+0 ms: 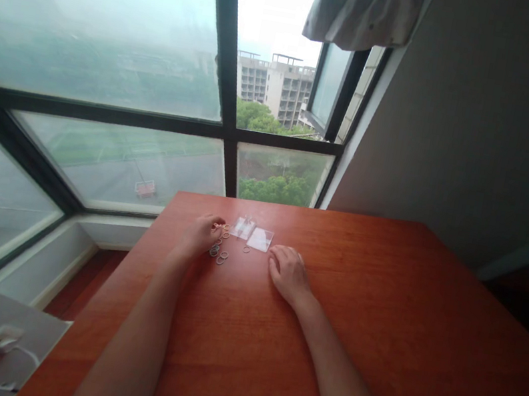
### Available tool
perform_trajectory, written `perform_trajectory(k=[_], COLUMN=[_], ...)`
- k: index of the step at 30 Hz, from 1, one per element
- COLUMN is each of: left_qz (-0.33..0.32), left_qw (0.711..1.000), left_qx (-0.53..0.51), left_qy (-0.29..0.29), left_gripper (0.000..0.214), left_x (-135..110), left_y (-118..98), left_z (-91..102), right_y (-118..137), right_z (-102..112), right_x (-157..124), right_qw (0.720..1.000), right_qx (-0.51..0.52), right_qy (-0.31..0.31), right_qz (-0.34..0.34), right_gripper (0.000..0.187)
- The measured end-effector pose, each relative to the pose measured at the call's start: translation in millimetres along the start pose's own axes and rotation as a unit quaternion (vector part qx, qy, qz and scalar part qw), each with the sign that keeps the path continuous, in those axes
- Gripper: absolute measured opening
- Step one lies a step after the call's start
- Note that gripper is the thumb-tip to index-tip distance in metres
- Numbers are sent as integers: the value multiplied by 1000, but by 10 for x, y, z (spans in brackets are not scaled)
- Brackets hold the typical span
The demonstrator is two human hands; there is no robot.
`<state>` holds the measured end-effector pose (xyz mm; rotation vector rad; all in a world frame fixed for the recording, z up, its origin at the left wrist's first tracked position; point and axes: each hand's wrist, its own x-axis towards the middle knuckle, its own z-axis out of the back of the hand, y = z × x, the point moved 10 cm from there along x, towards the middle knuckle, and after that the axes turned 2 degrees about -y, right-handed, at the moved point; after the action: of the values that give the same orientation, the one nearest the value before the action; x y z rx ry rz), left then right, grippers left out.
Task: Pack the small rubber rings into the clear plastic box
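Wooden table (404, 302) under a window, bare apart from a small cluster at its far-left part. Left hand (200, 234) rests on the wood, fingers curled in, tips drawn toward the thumb right at the cluster. It may be pinching one ring, but that is too small to tell. Right hand (288, 273) lies palm down, fingers loosely flat, holding nothing, just beside the plastic pieces.

Two clear plastic pieces (260, 239) lie flat between the hands at the far side, touching or nearly so. The nearer one looks rectangular, its long axis roughly left to right and slightly skewed. The farther one is too glary to read.

Small metal rings (220, 255) are scattered flat by the left fingertips. They are round, so they have no long axis of their own. The scatter runs near to far.

Judgement: thin flat rings call for a fingertip or nail pinch on one ring at a time, slid clear of its neighbours first. The wrist should stay planted on the table, and the right hand should stay off the plastic.
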<state>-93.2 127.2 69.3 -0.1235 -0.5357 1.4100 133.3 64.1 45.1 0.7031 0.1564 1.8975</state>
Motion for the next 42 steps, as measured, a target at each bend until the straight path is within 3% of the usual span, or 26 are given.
perform_trajectory(k=[5,8,12,18,21,25,28,31,36,38,42], left_qz=[25,16,-37,-117,-103,-36,-24,-60,-165,-202,-210], left_qw=[998,999,999,979,980,985,988,988,969,962,965], left_qx=[7,4,-14,-15,30,86,82,59,-35,-62,-41], left_qy=[58,40,35,168,170,142,130,126,179,173,149], left_gripper=[28,28,26,20,16,17,18,19,20,21,23], left_x=[-28,-11,-27,-223,-237,-180,-156,-170,-398,-497,-567], left_y=[40,-20,-311,-800,-762,-510,-467,-650,-1264,-1470,-1564], left_z=[-112,-106,-130,-435,-435,-268,-180,-235,-671,-781,-870], right_y=[78,101,108,85,70,73,56,-6,-151,-192,-236], right_z=[-108,-167,-170,-83,-50,-26,-4,26,4,0,4], right_x=[-15,-36,-47,-14,-6,-9,-7,-9,-57,-83,-102], right_qw=[998,996,995,999,999,998,998,996,995,996,994], right_qx=[-17,-31,-28,8,25,36,49,78,87,56,11], right_qy=[54,81,86,37,20,7,-9,-28,0,23,58], right_qz=[30,36,35,38,39,45,41,20,-45,-67,-94], right_gripper=[37,43,43,34,32,31,29,25,28,30,29])
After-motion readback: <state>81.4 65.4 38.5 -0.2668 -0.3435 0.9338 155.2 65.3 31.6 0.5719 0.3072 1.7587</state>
